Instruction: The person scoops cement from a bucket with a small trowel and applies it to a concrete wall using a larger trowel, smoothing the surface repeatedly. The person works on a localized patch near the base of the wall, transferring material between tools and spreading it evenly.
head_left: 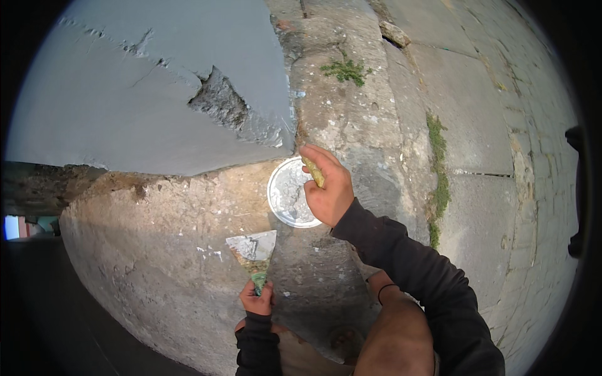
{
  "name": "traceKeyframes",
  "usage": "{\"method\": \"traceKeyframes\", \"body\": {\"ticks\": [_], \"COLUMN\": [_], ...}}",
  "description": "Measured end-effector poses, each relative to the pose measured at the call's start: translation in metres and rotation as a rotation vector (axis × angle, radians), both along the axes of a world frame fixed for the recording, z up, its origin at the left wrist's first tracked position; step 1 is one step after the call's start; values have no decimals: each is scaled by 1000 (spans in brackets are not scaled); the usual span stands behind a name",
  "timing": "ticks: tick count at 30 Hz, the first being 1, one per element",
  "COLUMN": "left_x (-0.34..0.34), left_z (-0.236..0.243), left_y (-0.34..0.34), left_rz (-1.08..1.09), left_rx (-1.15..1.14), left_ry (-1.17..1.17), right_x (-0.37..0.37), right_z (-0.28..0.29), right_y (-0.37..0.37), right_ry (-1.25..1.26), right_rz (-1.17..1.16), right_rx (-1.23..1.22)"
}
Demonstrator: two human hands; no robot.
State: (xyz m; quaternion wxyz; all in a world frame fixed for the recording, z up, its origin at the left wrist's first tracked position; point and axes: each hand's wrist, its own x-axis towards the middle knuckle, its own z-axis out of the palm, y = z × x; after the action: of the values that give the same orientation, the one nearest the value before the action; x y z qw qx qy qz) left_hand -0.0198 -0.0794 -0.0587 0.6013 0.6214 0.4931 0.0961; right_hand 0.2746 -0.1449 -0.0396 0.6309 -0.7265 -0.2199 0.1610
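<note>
My left hand (256,302) grips the green handle of a wide putty knife (252,247), its blade pointing away from me and smeared with pale filler. In my right hand (333,189) is a tool with a yellowish, stained handle (313,172); its working end cannot be made out. The right hand hangs over the right side of a round white tub (278,210) that holds whitish-grey filler. Just beyond the tub is the corner of a grey painted wall (144,131), with a rough patch of broken plaster (219,100) near that corner.
Worn concrete ground (169,250) with pale spots surrounds the tub. Weeds (347,69) grow at the far side, and a strip of grass (437,175) runs along the paving slabs (476,213) at the right. My bent leg (401,326) is close below my right forearm.
</note>
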Motion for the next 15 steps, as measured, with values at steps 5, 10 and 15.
{"method": "traceKeyframes", "body": {"ticks": [5,10,15], "left_x": [-2,-2,0], "left_z": [-2,-4,-9], "left_y": [0,-1,0], "left_rz": [28,32,-6], "left_rx": [-31,-40,4], "left_ry": [-6,-2,4], "right_x": [43,45,30], "right_z": [2,20,15], "right_y": [7,3,-14], "right_ry": [32,-5,154], "right_rz": [44,114,82], "right_rx": [-107,-136,19]}}
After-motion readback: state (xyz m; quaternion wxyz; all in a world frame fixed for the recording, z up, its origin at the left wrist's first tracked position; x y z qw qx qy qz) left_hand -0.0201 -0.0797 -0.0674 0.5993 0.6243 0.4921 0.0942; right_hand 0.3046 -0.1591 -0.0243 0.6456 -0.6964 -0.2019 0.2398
